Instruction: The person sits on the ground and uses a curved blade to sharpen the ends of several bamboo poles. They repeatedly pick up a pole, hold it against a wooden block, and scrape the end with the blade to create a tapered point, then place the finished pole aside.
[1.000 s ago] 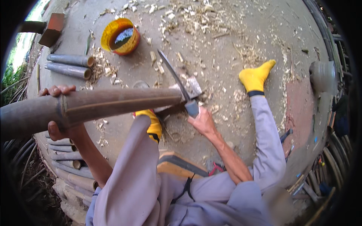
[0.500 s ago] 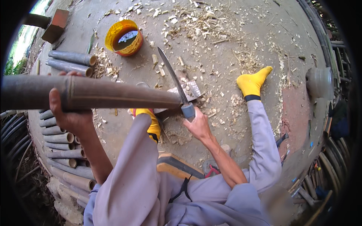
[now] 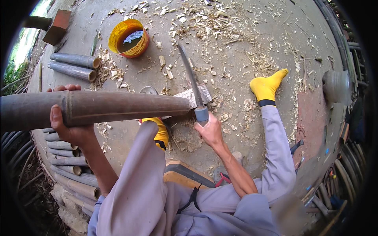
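Observation:
A thick brown bamboo pole (image 3: 130,105) lies across the left half of the view, its right end over a pale, hacked wooden block (image 3: 202,93). My left hand (image 3: 75,129) is closed round the pole from below, thumb on the near side and fingertips showing over the far side. In my right hand (image 3: 210,129) is a machete (image 3: 191,76), gripped by its handle with a grey collar. Its long dark blade points away from me and stands just beside the pole's cut end; whether they touch I cannot tell.
A yellow-and-red bucket (image 3: 129,38) of dark liquid stands beyond the pole. Cut bamboo lengths (image 3: 73,161) are stacked at the left, with two more (image 3: 75,67) farther off. Wood chips (image 3: 212,21) litter the floor. My yellow-socked foot (image 3: 269,86) is at right, a brick (image 3: 58,26) far left.
The pole's left part has dropped slightly toward me, still in my left hand. The machete blade has swung to the right and stands more upright against the pole's end.

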`<state>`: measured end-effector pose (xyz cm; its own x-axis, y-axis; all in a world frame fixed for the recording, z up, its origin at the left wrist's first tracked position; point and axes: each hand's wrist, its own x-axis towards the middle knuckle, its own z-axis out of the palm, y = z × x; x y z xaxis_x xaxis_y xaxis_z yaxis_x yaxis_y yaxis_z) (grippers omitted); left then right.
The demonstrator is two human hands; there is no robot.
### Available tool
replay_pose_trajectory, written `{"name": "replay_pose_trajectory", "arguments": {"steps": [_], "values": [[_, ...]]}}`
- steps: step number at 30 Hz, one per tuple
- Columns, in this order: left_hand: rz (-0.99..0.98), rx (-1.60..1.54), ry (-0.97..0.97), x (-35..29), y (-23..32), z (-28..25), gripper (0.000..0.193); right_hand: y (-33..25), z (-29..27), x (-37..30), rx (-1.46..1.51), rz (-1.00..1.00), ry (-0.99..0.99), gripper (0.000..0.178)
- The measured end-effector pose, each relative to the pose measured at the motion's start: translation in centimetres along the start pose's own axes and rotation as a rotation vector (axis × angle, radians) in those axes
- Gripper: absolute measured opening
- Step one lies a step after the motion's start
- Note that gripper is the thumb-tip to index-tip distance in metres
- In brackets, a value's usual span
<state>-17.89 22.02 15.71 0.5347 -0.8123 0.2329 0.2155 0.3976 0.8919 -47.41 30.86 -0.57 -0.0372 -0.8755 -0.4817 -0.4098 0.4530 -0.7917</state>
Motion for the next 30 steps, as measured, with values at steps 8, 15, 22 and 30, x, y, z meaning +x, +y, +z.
{"name": "replay_pose_trajectory", "arguments": {"steps": [8, 15, 22, 30], "values": [[-0.022, -0.144, -0.145, 0.8, -0.5, -1.2, 0.058, 0.6, 1.2, -0.1, 0.253, -0.340, 0.139, 0.035], [-0.009, -0.135, -0.127, 1.0, -0.3, -2.5, 0.062, -1.7, -1.4, 0.3, 0.006, -0.154, -0.010, 0.030], [-0.036, -0.151, -0.211, 0.8, -0.1, -2.5, 0.067, 1.8, 1.8, 0.2, -0.023, -0.262, -0.010, 0.024], [-0.087, -0.006, 0.080, 1.2, 0.2, -0.2, 0.054, -1.5, -0.5, -1.0, 0.005, -0.223, 0.006, 0.041]]}}
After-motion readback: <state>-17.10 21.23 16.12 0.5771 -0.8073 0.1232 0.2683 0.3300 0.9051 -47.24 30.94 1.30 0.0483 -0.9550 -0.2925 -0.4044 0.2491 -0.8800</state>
